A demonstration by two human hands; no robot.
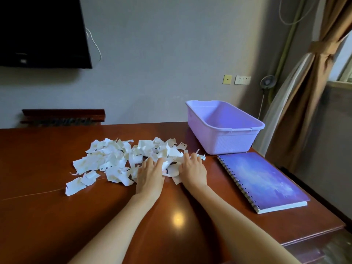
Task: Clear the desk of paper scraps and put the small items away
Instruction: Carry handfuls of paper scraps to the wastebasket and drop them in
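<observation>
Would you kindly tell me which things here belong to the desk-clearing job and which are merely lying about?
Job: scraps, bin, desk, left hand, right hand.
Lying about: notebook, TV, curtain, sockets.

L hand [149, 177] & R hand [192, 171] fingertips buried in paper scraps [114, 159]; TV [42, 31] cut off at top-left edge.

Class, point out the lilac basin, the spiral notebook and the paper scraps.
lilac basin [228, 141]: head view, front wall.
spiral notebook [264, 180]: head view, cover middle.
paper scraps [106, 159]: head view, pile's left half.
</observation>
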